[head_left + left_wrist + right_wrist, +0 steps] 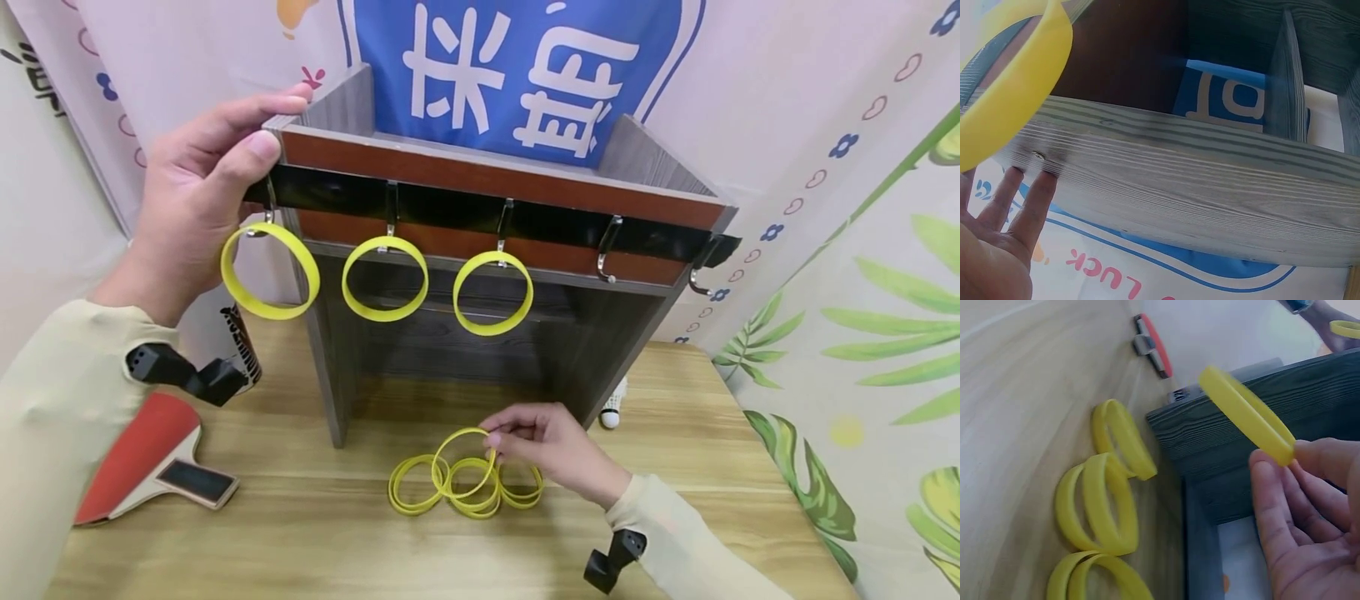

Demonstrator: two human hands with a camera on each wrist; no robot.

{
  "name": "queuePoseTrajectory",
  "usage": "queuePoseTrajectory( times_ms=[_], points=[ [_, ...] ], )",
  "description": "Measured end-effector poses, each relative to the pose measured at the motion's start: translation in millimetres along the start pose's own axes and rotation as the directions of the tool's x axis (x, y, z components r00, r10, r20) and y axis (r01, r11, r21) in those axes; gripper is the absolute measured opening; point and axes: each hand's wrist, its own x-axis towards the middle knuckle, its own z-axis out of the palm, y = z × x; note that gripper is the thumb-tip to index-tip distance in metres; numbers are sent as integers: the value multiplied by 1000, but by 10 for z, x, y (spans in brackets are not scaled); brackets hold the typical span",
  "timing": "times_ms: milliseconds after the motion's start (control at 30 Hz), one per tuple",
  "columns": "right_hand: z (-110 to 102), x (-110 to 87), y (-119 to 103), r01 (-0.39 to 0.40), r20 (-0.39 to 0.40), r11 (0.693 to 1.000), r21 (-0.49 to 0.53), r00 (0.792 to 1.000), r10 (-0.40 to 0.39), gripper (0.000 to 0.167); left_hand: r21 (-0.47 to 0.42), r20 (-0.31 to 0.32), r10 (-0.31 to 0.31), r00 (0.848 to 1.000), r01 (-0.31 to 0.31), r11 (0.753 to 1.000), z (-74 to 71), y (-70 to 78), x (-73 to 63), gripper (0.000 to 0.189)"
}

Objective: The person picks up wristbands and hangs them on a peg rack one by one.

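Note:
My right hand (558, 446) pinches a thin yellow ring (1247, 415) between thumb and fingertips, just above the tabletop. Below it, several more yellow rings (412, 492) lie in a loose, overlapping cluster on the wood. My left hand (198, 183) holds the upper left corner of a grey wooden shelf (337, 375), thumb at the front edge; in the left wrist view its fingertips (1038, 194) rest against the shelf's side. Across the front runs a black hook rail (450, 204). Three yellow rings (385, 312) hang from its left hooks, while the two right hooks (607, 250) carry none.
A red table-tennis paddle (150, 458) lies at the left of the wooden table (300, 542). Behind the shelf's left side stands a dark-lettered white object (243, 346). A shuttlecock (611, 412) lies by its right side. Printed curtains (795, 50) hang behind.

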Motion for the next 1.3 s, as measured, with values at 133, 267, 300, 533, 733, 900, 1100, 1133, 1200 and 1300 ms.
queuePoseTrajectory(
  times_ms=[133, 267, 300, 533, 733, 900, 1100, 1133, 1200, 1300],
  points=[
    [-66, -44, -114, 79, -51, 995, 54, 996, -77, 29, 9, 0, 12, 1000, -12, 1000, 3, -7, 2, 36],
    [-164, -106, -288, 134, -88, 989, 61, 988, -129, 29, 22, -1, 10, 1000, -10, 1000, 5, -2, -3, 36],
    [-194, -128, -337, 141, -99, 989, 49, 986, -136, 29, 20, -1, 9, 1000, -9, 1000, 5, -3, -4, 36],
    [-379, -288, -650, 225, -204, 974, 40, 956, -212, 21, -8, -4, 17, 1000, -17, 1000, 6, -14, 1, 37],
    [-435, -382, -834, 372, -322, 926, 68, 886, -333, 20, 2, -6, -2, 1000, 2, 1000, -2, -3, -5, 37],
    [-438, -405, -898, 528, -396, 827, 192, 813, -427, 27, -6, -3, -3, 1000, 3, 1000, 5, -2, 7, 37],
    [-457, -368, -952, 651, -477, 710, 270, 731, -488, 29, -29, -10, 9, 1000, -9, 1000, 9, -18, 8, 37],
    [-459, -366, -965, 656, -487, 703, 275, 726, -486, 28, -39, -10, 12, 1000, -12, 999, 8, -25, 11, 37],
    [-461, -361, -988, 664, -508, 692, 282, 715, -480, 28, -43, -12, 17, 1000, -17, 999, 7, -32, 12, 37],
    [-457, -359, -1013, 666, -541, 691, 281, 705, -459, 28, -39, -10, 20, 1000, -20, 999, 8, -29, 14, 37]
  ],
)
